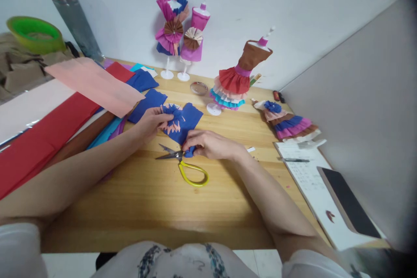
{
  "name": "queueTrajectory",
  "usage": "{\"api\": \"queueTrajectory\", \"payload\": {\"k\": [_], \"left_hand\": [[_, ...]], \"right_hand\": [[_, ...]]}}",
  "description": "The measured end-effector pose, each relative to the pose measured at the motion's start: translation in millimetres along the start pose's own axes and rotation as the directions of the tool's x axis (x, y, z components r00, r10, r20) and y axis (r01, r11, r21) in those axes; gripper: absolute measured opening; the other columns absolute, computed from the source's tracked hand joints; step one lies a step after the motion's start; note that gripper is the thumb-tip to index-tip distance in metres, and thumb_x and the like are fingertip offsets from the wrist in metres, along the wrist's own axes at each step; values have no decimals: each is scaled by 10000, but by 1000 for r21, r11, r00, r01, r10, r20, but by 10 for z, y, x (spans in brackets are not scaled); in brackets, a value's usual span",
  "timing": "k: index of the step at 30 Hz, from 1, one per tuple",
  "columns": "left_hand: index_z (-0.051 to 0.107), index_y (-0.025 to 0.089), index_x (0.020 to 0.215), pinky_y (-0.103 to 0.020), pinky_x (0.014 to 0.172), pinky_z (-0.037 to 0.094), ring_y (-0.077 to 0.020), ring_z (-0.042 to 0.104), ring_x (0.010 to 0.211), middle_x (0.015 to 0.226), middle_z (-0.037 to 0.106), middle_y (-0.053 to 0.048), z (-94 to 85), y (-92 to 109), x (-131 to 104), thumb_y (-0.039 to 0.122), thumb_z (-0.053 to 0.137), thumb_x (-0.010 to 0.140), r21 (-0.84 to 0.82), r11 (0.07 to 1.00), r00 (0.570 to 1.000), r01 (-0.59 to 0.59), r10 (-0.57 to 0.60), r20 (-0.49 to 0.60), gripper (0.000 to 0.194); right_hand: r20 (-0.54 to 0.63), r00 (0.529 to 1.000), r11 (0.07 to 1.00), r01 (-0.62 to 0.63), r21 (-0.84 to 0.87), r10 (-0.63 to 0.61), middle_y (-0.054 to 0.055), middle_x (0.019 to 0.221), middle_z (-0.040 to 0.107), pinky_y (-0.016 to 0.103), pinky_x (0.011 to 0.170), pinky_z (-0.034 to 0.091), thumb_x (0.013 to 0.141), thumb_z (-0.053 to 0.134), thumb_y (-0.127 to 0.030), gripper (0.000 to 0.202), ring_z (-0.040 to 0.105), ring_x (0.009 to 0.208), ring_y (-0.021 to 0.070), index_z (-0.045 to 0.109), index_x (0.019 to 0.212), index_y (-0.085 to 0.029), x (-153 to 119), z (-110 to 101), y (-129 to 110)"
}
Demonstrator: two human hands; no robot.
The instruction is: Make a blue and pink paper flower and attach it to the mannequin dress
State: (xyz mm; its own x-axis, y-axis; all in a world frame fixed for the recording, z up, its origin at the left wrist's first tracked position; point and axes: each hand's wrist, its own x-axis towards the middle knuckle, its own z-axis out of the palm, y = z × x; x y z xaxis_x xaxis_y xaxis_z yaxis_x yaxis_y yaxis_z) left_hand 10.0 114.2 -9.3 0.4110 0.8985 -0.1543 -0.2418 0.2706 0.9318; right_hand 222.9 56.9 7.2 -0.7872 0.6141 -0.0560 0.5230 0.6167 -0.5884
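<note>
Between the fingers of my left hand (152,122) is a paper flower (173,116) with pointed blue petals over peach ones. Under and behind it lies a blue crepe paper piece (190,120) on the table. My right hand (208,143) is closed, its fingertips on a small crumpled blue paper scrap (189,152) at the lower corner of that piece. Just below the fingertips rest yellow-handled scissors (194,174), blades parted and pointing left. Another blue paper piece (148,105) lies behind my left hand.
Crepe paper strips in red (48,150), peach (94,84) and other colours cover the left side. Mini dress forms (243,69) in paper dresses stand at the back. On the right are a paper dress (286,121), a notebook (299,176) with a pen, and a phone (350,200).
</note>
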Motion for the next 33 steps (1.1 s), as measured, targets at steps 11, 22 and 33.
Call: {"api": "queueTrajectory", "payload": {"k": [11, 22, 33], "left_hand": [[528, 145, 446, -213, 483, 403, -82, 479, 408, 405, 498, 23, 42, 38, -33, 197, 755, 595, 19, 1000, 1000, 7, -7, -1, 276], [466, 153, 365, -216, 501, 418, -98, 512, 423, 362, 462, 14, 168, 259, -220, 175, 715, 636, 45, 999, 999, -25, 23, 34, 369], [473, 152, 373, -238, 519, 420, -130, 556, 468, 417, 538, -31, 298, 294, -377, 207, 700, 667, 26, 1000, 989, 10, -13, 146, 376]], "right_hand": [[-262, 965, 994, 6, -111, -35, 22, 762, 632, 203, 635, 407, 706, 517, 26, 234, 542, 660, 108, 666, 779, -139, 54, 9, -39], [-511, 729, 881, -451, 144, 456, 25, 615, 687, 232, 620, 463, 800, 580, -113, 124, 640, 595, 142, 702, 803, -128, -186, -495, -75], [-608, 511, 602, -796, -67, 608, 76, 570, 663, 249, 541, 378, 847, 530, -294, 290, 620, 571, 178, 625, 611, -154, -1335, -305, -16]]}}
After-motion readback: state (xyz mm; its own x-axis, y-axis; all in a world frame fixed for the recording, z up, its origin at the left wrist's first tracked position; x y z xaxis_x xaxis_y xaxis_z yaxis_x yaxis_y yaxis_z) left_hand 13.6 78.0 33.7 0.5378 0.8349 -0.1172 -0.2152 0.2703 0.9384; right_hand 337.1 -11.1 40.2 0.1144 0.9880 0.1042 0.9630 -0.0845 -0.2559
